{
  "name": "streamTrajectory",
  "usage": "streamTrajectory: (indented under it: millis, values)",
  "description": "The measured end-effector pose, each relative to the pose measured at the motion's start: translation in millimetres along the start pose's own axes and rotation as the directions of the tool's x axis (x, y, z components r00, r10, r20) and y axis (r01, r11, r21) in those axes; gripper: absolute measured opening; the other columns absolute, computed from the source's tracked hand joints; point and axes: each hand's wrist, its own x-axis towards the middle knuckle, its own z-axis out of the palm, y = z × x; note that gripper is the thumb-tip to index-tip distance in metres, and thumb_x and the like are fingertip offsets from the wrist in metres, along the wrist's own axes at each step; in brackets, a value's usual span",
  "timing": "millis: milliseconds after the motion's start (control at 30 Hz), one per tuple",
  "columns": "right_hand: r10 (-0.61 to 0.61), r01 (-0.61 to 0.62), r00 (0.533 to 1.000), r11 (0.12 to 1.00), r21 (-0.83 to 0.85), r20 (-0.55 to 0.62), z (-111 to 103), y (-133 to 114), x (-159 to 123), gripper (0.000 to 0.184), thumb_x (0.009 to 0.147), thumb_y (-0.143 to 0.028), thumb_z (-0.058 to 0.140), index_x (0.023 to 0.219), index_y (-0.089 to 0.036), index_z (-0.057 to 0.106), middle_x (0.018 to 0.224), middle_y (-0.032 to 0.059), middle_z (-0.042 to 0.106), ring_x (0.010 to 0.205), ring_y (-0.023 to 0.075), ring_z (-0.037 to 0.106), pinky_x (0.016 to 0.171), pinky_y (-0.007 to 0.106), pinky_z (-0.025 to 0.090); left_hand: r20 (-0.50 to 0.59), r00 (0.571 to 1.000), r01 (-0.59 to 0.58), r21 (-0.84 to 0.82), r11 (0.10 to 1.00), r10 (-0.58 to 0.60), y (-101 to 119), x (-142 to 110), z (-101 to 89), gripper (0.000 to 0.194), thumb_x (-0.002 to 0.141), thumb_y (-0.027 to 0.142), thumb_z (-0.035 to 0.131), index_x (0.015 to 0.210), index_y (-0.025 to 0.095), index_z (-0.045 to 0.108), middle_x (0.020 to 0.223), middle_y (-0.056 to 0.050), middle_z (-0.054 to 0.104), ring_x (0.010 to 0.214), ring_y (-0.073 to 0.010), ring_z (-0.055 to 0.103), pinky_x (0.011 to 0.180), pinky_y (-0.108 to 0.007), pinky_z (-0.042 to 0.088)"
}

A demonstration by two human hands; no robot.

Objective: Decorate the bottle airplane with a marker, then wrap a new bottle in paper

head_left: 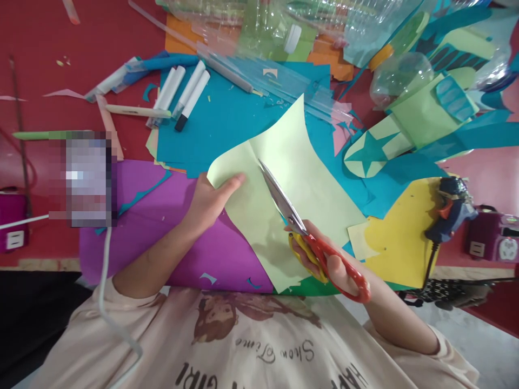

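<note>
A pale green sheet of paper point(292, 178) lies over blue and purple sheets in the middle. My left hand point(208, 200) grips its left edge, thumb pressed on top, fingers underneath. My right hand point(324, 265) is closed in the red and yellow handles of a pair of scissors point(284, 202). The steel blades lie nearly together on the green sheet, pointing up and left toward a crease in it.
White markers point(184, 94) and pens lie at the upper left on the red table point(48, 38). Clear plastic bottles point(352, 21) crowd the top. Cut paper shapes with a star point(371, 151) sit right. A glue gun point(448, 208) rests on yellow paper point(395, 237).
</note>
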Motion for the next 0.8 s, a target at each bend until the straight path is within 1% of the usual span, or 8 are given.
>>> streamTrajectory:
  millis: [100,200,300,400,500,633,800]
  values:
    - [0.034,-0.035,0.999,0.995,0.094,0.015,1,-5,2,0.073,0.074,-0.087,0.036,0.109,-0.023,0.043,0.074,-0.0042,0.038,0.051,0.0064,0.029,0.041,0.024,0.026,0.058,0.998,0.035,0.009,0.999,-0.035,1,-1,0.7,0.034,0.065,0.043,0.083,0.09,0.024,0.072,0.092,-0.005,0.076,0.119,-0.0304,0.062,0.094,-0.033,0.055]
    - [0.037,-0.036,0.999,0.996,0.081,-0.012,3,-9,4,0.069,0.076,-0.086,0.036,0.101,-0.023,0.043,0.072,-0.0042,0.038,0.053,0.0074,0.027,0.044,0.025,0.025,0.138,0.99,0.016,0.04,0.999,-0.021,2,-3,1.9,0.037,0.066,0.049,0.081,0.091,0.023,0.074,0.094,-0.006,0.076,0.114,-0.0311,0.064,0.089,-0.032,0.057]
    - [0.045,-0.042,0.998,0.996,0.083,-0.04,7,-9,6,0.069,0.074,-0.087,0.037,0.1,-0.023,0.042,0.071,-0.0047,0.037,0.053,0.0078,0.026,0.044,0.025,0.022,0.126,0.992,0.014,0.048,0.999,-0.02,3,-4,2.9,0.041,0.065,0.051,0.082,0.094,0.023,0.075,0.096,-0.006,0.076,0.11,-0.0313,0.066,0.086,-0.032,0.058]
    - [0.07,-0.062,0.995,0.991,0.115,-0.068,9,-5,7,0.072,0.072,-0.088,0.04,0.104,-0.024,0.044,0.072,-0.0046,0.036,0.053,0.0072,0.025,0.042,0.024,0.02,0.13,0.991,0.007,0.044,0.999,-0.012,2,-4,3.2,0.042,0.066,0.051,0.081,0.096,0.022,0.075,0.098,-0.006,0.076,0.112,-0.0314,0.065,0.089,-0.033,0.057]
    - [0.075,-0.066,0.994,0.992,0.11,-0.082,10,-1,9,0.074,0.071,-0.088,0.041,0.107,-0.023,0.044,0.073,-0.0046,0.037,0.052,0.0066,0.026,0.04,0.023,0.021,0.145,0.989,0.006,0.038,0.999,-0.012,2,-3,3.1,0.042,0.066,0.051,0.081,0.097,0.023,0.074,0.101,-0.006,0.076,0.113,-0.0309,0.065,0.091,-0.034,0.056]
    - [0.068,-0.061,0.994,0.995,0.084,-0.087,10,2,10,0.077,0.071,-0.088,0.04,0.111,-0.023,0.043,0.072,-0.0046,0.039,0.051,0.0062,0.028,0.039,0.022,0.024,0.124,0.992,0.01,0.04,0.999,-0.015,2,-3,3.2,0.041,0.065,0.049,0.082,0.096,0.023,0.074,0.1,-0.005,0.076,0.106,-0.0311,0.068,0.088,-0.035,0.057]
    - [0.067,-0.054,0.991,0.993,0.106,-0.118,12,5,9,0.078,0.071,-0.088,0.042,0.113,-0.022,0.044,0.072,-0.0048,0.038,0.05,0.0061,0.028,0.037,0.022,0.023,0.143,0.99,-0.002,0.057,0.998,-0.006,3,-4,3.2,0.04,0.068,0.051,0.08,0.096,0.023,0.075,0.1,-0.006,0.076,0.101,-0.0301,0.069,0.088,-0.035,0.057]
